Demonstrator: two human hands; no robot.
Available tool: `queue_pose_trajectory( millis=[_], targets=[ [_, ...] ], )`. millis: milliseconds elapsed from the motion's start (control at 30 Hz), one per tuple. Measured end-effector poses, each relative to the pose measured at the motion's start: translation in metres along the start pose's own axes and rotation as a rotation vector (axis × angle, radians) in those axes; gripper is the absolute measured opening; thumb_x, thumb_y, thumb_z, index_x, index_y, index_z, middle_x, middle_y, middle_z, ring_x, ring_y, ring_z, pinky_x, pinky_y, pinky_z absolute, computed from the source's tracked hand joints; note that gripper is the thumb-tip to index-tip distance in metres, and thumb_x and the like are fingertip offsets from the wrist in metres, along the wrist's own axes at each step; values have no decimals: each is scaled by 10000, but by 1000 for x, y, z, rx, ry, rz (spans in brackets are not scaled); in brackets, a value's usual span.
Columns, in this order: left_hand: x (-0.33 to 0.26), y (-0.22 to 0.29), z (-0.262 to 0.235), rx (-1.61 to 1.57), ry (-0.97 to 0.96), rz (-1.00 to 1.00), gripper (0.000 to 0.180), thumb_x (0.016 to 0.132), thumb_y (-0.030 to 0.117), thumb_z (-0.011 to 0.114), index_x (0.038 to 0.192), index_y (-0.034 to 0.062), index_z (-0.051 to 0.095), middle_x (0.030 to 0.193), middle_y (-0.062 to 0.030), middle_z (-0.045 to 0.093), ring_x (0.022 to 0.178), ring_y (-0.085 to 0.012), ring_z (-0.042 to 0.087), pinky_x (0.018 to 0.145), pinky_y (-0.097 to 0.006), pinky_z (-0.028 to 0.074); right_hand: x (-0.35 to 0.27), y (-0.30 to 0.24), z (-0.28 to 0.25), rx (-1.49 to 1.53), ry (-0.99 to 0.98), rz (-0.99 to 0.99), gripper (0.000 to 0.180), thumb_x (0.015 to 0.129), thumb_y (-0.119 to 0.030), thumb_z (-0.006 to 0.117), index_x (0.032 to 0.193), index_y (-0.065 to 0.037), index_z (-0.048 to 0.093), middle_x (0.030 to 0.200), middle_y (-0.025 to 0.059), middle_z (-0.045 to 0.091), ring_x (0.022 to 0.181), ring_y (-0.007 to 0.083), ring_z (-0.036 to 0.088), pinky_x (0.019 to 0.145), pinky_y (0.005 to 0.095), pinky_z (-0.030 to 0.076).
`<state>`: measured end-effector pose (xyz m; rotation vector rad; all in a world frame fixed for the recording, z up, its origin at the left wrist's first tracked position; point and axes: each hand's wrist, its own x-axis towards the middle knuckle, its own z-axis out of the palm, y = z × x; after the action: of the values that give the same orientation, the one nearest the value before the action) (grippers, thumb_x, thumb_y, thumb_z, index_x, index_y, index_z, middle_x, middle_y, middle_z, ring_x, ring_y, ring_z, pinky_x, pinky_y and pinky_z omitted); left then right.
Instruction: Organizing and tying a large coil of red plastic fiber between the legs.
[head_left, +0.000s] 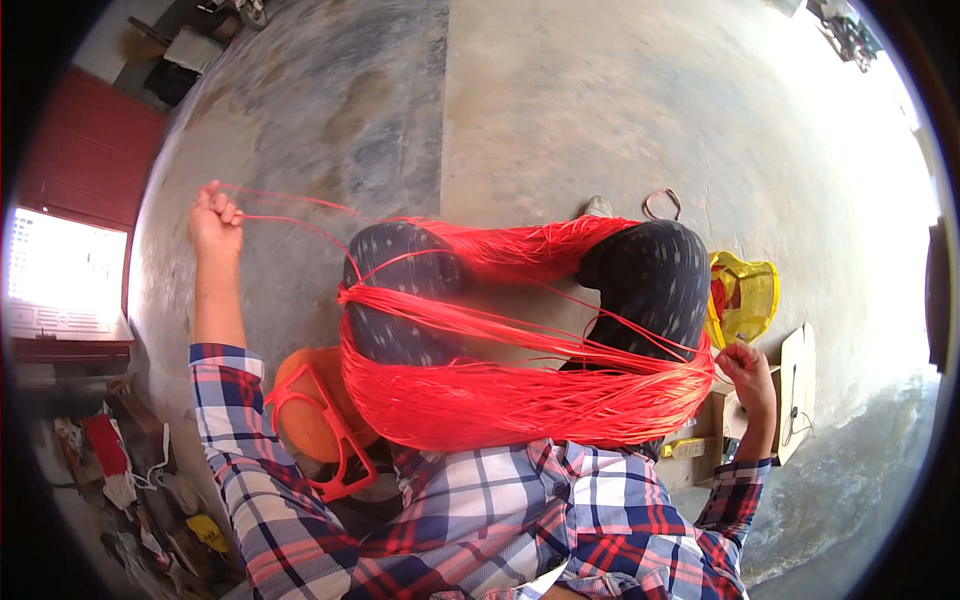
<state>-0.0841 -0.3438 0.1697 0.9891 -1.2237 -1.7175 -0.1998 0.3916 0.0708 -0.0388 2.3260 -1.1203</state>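
A large skein of thin red cord [520,400] is looped around both my knees, with strands stretched across the gap between them. Out to the far left, my left hand [216,216] is raised with its fingers closed on the cord; two strands run from it toward my left knee. My right hand [742,364] is beside the right end of the skein, its fingers curled together. What they pinch, if anything, is too small to make out.
An orange rounded object [312,415] with a red frame [340,450] stands at my left hip. To the right are a yellow basket [752,295] and an opened cardboard box [792,395]. A small loop [662,204] lies on the concrete floor. Clutter [130,470] lines the left side.
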Motion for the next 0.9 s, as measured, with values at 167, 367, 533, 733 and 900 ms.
queue_pose_trajectory(
  millis=[167, 367, 533, 733, 900],
  targets=[
    [-46, -29, 9, 586, -360, -12, 230, 972, 236, 419, 939, 62, 566, 620, 10, 520, 448, -50, 403, 390, -201, 314, 9, 13, -13, -1017, -9, 18, 146, 743, -105, 658, 886, -74, 669, 846, 151, 635, 815, 373, 611, 729, 442, 493],
    [-124, -80, -5, 841, -610, 60, 269, 981, 288, 432, 884, 72, 559, 647, -3, 544, 536, -77, 479, 503, -232, 387, 29, -147, 38, -525, 265, -551, 95, 805, -117, 619, 848, -33, 603, 833, 136, 589, 788, 333, 592, 671, 416, 463],
    [-167, -92, -19, 1005, -536, 405, 247, 975, 247, 457, 867, 28, 501, 634, -107, 514, 551, -179, 509, 536, -329, 412, 37, -234, 103, -472, -27, -859, 279, 766, -195, 689, 995, -51, 620, 992, 139, 620, 935, 339, 593, 794, 409, 488],
    [-189, -109, -59, 1095, -679, 227, 227, 964, 197, 453, 834, 15, 489, 603, -106, 492, 551, -184, 498, 544, -331, 410, 45, -214, 206, -570, -476, -880, 612, 857, -403, 579, 1293, -16, 393, 1134, 240, 573, 1046, 397, 561, 878, 451, 461],
    [-156, -78, -48, 634, -535, -280, 229, 955, 224, 417, 790, 111, 530, 607, -39, 567, 426, -64, 432, 372, -200, 314, 7, -222, 213, -283, -814, -1103, 325, 839, -261, 587, 1092, -56, 587, 903, 144, 654, 844, 340, 630, 724, 425, 500]
  ],
)
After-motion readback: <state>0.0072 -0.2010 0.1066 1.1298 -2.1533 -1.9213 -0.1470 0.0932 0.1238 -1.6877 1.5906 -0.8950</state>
